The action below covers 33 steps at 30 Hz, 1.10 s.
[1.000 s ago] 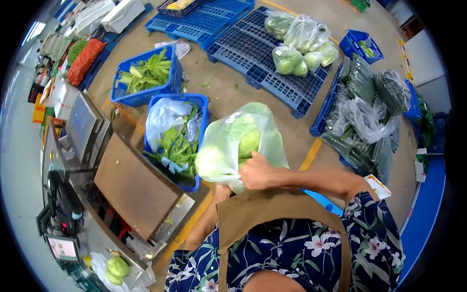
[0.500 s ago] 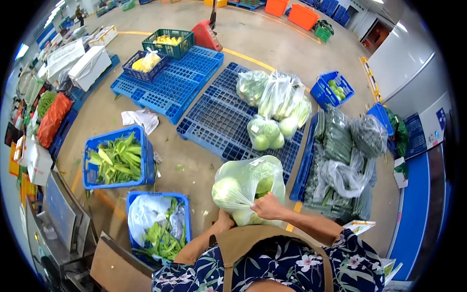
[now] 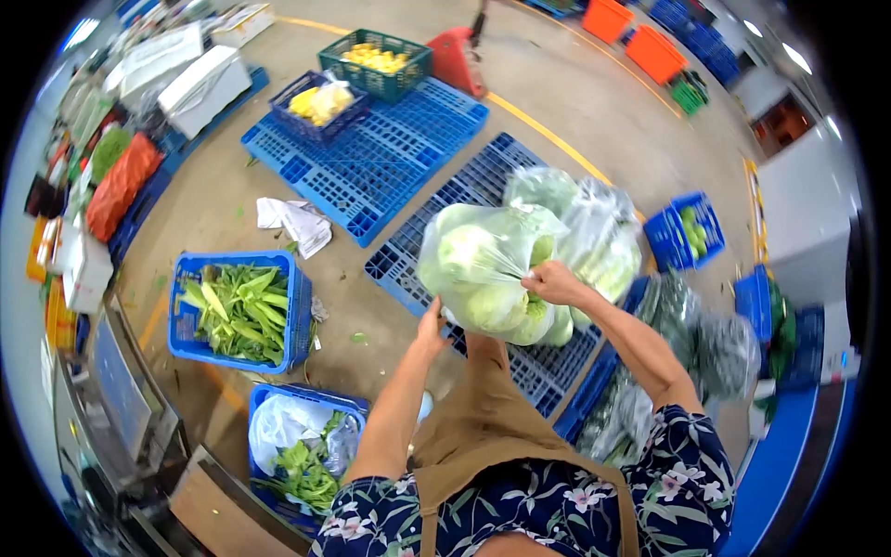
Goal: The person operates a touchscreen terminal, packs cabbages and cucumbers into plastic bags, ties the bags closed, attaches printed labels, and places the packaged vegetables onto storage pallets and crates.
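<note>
A clear plastic bag [image 3: 487,278] full of pale green round vegetables hangs in front of me, over the near part of a blue pallet [image 3: 427,232]. My right hand [image 3: 554,282] is closed on the bag's gathered plastic at its right side. At the bag's lower left, my left hand [image 3: 432,325] touches it with the palm side; how far the fingers curl under it is hidden. Behind and to the right, more filled bags [image 3: 603,232] rest on the pallet, partly covered by the held bag.
Blue crates of leafy greens [image 3: 302,316] and greens with plastic [image 3: 357,404] stand at left. Another pallet [image 3: 408,139] bears two crates. Bagged dark vegetables [image 3: 729,348] lie at right, near a blue crate [image 3: 664,237]. A white cloth [image 3: 302,226] lies on the floor.
Both hands and the bag have moved forward, away from my body and over the pallet. The view has shifted, and my left arm is now stretched out further.
</note>
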Available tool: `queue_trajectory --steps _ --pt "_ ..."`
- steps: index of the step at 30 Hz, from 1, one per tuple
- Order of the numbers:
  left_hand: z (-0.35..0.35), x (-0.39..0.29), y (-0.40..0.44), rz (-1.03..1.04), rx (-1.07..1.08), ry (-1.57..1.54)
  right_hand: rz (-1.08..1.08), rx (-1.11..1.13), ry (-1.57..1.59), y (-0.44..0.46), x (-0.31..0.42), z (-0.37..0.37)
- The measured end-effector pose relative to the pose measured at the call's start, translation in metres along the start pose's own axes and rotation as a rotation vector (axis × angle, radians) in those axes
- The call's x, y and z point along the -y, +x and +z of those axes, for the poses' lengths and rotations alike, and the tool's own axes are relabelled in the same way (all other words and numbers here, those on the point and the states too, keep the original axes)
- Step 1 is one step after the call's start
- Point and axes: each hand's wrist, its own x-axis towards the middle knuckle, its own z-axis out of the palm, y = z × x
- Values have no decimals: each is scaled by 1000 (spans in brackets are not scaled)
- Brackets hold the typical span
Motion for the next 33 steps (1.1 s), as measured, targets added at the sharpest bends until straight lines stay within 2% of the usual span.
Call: queue_trajectory --steps 2,3,4,5,6,7,8,10,11,12,13,14,15,16,18,19,22,26,27,29,30,31,33 --pt "-42 21 40 -23 -25 -48 -87 -67 -107 59 -60 19" --pt "-65 18 34 -9 -4 -17 -167 -99 -162 99 -89 25" --pt "-97 29 7 14 -23 -13 -135 10 -123 133 -112 36" --pt "-136 59 -16 31 -158 -100 -131 118 -146 180 -145 58" --pt "-165 93 -33 51 -300 -209 -136 122 -210 214 -172 73" --pt "-199 133 -55 58 -502 -289 -437 133 -238 252 -222 98" --pt "-214 187 -94 30 -699 -372 -579 115 -296 277 -268 129" --pt "-216 249 -172 -171 -1125 -356 -429 300 -347 290 -307 156" --pt "-213 275 -210 -268 -1172 -343 -468 336 -396 285 -332 173" --pt "-210 295 -237 -365 -1185 -314 -247 198 -214 264 -336 181" --pt "-175 311 -259 -471 -1205 -315 -254 242 -136 279 -335 183" --pt "-155 311 -270 -498 -1194 -382 -143 383 -55 272 -336 180" --pt "-126 319 -282 -529 -1182 -448 -233 334 4 260 -328 176" --pt "-103 322 -285 -557 -1155 -506 -218 392 5 255 -321 175" --pt "-59 343 -252 -538 -1050 -624 -218 476 -22 262 -320 162" --pt "-48 347 -230 -529 -940 -563 -252 421 -142 262 -322 167" --pt "-17 296 -191 -406 -728 -353 -253 574 -126 268 -306 171" --pt "-31 325 -179 -128 -750 -468 -238 396 -430 264 -250 191" --pt "-39 341 -180 -47 -770 -502 -270 337 -430 247 -200 183" --pt "-53 379 -200 47 -781 -570 -434 303 -266 242 -169 217" --pt "-61 400 -207 103 -785 -609 -382 315 -276 223 -121 224" --pt "-67 423 -218 132 -813 -662 -513 194 -107 221 -119 262" --pt "-78 457 -249 141 -947 -661 -320 446 194 187 -55 308"
